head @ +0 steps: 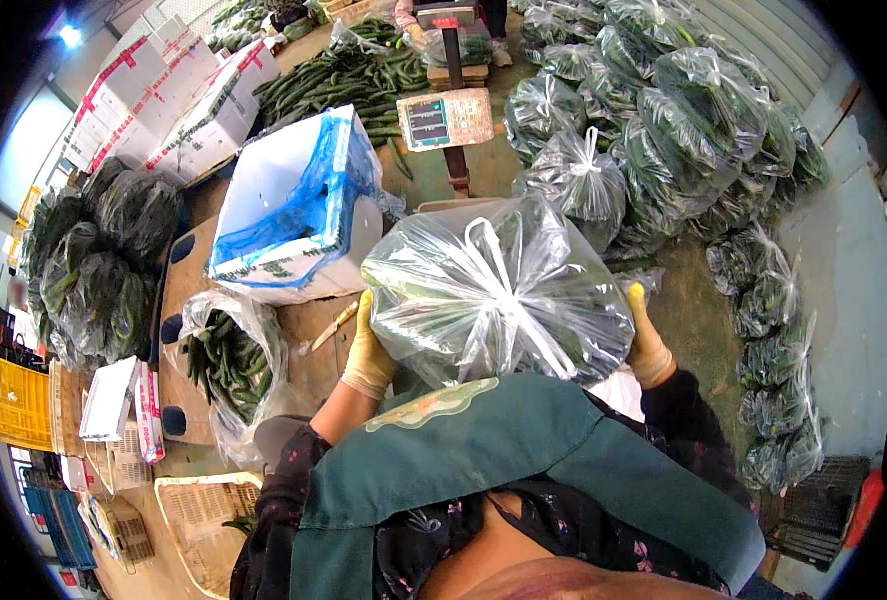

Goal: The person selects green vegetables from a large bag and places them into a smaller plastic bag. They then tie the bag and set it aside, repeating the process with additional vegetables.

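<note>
A large clear plastic bag, bulging with what look like cucumbers, is held close in front of my chest. Its mouth is tied with a white plastic strip. My left hand, in a pale yellow glove, grips the bag's left side. On the opposite side my gloved right hand presses against it, thumb up. The lower fingers of both hands are hidden under or behind the bag. Left of my left hand, a knife with a light handle lies on the brown tabletop.
A white foam box with blue film stands ahead, beside a scale display. Loose cucumbers lie heaped beyond. Filled bags are piled right. An open bag of cucumbers and a plastic crate stand left. Someone's gloved hand shows far ahead.
</note>
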{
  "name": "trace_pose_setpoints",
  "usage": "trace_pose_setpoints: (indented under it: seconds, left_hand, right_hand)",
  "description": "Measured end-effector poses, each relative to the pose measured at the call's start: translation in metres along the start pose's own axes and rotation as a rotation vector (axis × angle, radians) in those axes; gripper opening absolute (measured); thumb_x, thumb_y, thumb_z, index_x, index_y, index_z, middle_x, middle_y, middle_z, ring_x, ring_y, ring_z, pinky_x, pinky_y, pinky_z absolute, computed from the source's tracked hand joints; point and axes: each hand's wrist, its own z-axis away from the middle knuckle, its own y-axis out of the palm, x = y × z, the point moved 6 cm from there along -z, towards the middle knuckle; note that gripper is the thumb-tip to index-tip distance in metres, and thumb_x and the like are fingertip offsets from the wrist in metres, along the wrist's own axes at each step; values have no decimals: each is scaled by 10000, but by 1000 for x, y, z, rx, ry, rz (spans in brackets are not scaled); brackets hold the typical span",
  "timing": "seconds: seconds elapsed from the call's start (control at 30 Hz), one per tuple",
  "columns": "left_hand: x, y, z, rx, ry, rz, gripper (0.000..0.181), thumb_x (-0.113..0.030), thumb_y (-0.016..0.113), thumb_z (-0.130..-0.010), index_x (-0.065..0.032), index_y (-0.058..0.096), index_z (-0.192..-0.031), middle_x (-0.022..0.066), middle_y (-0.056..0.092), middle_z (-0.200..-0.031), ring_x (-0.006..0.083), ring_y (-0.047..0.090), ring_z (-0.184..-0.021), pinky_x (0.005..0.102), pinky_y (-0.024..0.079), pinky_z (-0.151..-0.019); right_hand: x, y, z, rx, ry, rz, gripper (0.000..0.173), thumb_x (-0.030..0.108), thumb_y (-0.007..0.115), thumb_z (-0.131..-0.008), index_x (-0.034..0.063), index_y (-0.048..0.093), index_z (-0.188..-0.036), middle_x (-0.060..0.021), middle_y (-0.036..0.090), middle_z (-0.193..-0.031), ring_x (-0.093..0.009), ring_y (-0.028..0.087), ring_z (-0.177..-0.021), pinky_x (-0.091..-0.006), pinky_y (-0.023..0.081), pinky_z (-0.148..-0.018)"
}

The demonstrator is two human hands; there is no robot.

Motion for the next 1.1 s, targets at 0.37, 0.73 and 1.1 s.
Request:
trace_pose_setpoints:
  seconds: [0.37, 0.73, 1.1]
  left_hand:
    - [-8, 134, -102, 177, 1, -342, 942, -744, 544, -855, -117, 333, -1526, 141, 430, -1506, 332, 428, -1367, 501, 330, -1162]
    - [63, 98, -259, -109, -423, -341, 737, -569, 631, -889, -104, 478, -1440, 106, 538, -1428, 292, 500, -1290, 462, 351, -1132]
    - [33, 165, -349, -130, -212, -656, 708, -455, 684, -887, -53, 462, -1426, 147, 567, -1359, 318, 537, -1231, 462, 421, -1080]
  right_hand:
    - [61, -61, -26, -249, -191, -131, 685, 602, 491, -979, 38, 564, -1360, -109, 609, -1335, -215, 598, -1179, -364, 452, -1048]
    - [-24, -255, -52, -453, -164, -359, 512, 444, 573, -982, 39, 606, -1293, -102, 649, -1275, -237, 625, -1131, -383, 498, -999]
    - [-28, -260, -111, -493, -301, -504, 418, 280, 519, -1018, 23, 551, -1347, -92, 621, -1294, -211, 597, -1165, -358, 474, -1024]
